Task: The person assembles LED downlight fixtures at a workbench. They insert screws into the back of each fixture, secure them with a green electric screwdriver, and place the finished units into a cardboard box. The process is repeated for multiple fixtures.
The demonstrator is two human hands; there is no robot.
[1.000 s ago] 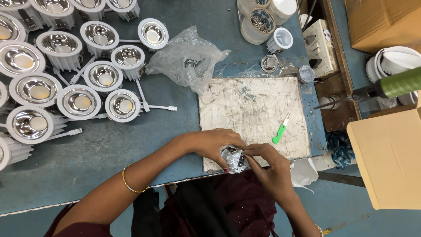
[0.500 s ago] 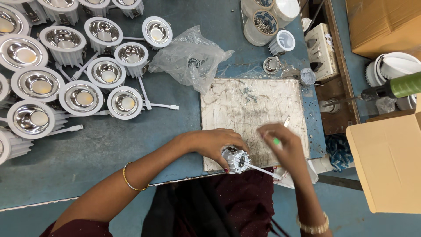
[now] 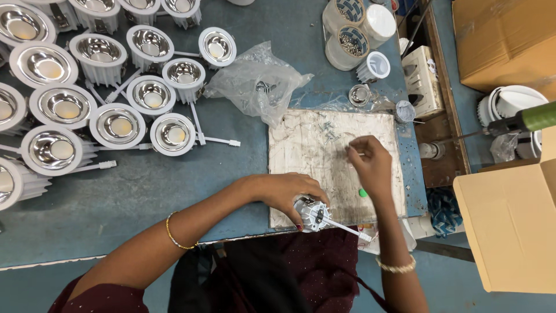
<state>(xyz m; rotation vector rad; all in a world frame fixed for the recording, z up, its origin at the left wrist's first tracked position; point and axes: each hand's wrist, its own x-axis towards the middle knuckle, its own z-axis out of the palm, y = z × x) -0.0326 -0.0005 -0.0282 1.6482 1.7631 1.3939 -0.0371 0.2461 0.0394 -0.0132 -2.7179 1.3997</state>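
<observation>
Left hand (image 3: pixel 289 194) low at the near edge of the blue bench (image 3: pixel 174 197), fingers curled and clamped around a small white lamp housing (image 3: pixel 314 214), held just over the front edge of the scuffed white work board (image 3: pixel 324 156). Housing tipped toward the body, a thin white lead with a plug end (image 3: pixel 353 233) trailing off to the right of it. Right hand (image 3: pixel 370 168) out over the middle of the board, well apart from the housing, fingertips pinched together on something tiny and pale; too small to tell what. Just beside that wrist, a small green tool (image 3: pixel 363 192) poking out on the board. A scatter of little screws (image 3: pixel 325 128) lying at the far end of the board. Beyond that, a crumpled clear plastic bag (image 3: pixel 258 84) resting on the bench, touching the board's far-left corner. Off to the left, a crowd of finished round downlights (image 3: pixel 116 124) with shiny reflectors, faces up, white leads straggling between them. Far right corner of the bench, two rolls of tape (image 3: pixel 347 32) stacked close together, and a cardboard box (image 3: pixel 509 226) open beside the bench.
</observation>
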